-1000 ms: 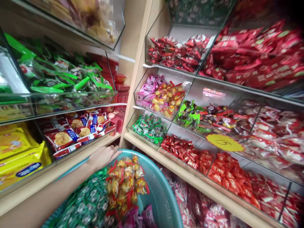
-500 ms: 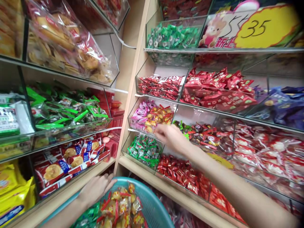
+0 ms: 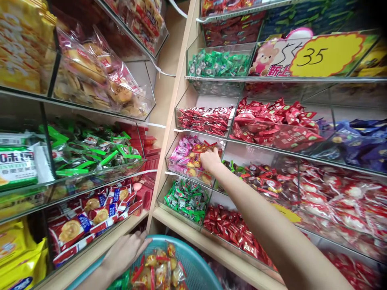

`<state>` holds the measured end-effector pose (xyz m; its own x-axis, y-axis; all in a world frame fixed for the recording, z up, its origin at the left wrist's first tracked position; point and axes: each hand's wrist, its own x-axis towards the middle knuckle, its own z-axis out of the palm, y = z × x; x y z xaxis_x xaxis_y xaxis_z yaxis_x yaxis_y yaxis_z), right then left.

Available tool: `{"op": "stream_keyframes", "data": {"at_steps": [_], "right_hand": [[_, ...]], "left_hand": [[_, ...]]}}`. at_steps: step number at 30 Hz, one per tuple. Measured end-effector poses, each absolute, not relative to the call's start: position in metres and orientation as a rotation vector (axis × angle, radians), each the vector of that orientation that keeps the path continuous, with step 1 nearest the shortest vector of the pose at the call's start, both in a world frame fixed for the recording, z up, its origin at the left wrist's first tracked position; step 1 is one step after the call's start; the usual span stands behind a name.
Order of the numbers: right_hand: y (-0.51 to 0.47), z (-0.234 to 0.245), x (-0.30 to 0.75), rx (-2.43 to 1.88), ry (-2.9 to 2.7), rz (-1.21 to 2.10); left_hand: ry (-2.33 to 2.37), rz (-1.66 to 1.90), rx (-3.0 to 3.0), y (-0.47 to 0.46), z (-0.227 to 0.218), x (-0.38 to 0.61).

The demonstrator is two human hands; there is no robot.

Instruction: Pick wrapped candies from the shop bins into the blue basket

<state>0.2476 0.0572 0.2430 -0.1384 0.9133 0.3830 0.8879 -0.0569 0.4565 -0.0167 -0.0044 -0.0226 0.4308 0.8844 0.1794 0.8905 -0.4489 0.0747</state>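
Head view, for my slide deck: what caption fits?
Right hand at a bin of pink and gold wrapped candies, left hand at the rim of a teal basket.

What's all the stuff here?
Basket: one, teal, bottom centre
Basket candies: many, gold and green, inside
Yellow packets: several, yellow, lower left
Biscuit packets: several, mostly red, left
Green packets: many, green, above biscuit packets
Bagged pastries: several, brown, upper left
Bin candies: many, pink and gold, centre bin
Green candies: many, green, below centre bin
Red packets: many, red, right
"35" sign: one, yellow, upper right
Other packets: many, mixed, around
Left hand: one, bare, basket rim
Right hand: one, bare, centre bin
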Motion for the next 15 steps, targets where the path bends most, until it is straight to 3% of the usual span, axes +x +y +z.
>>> {"op": "stream_keyframes", "data": {"at_steps": [15], "right_hand": [[0.0538, 0.2354, 0.2495, 1.866, 2.220, 1.018]], "left_hand": [[-1.629, -0.291, -2.626, -0.0049, -0.0224, -0.0162]]}}
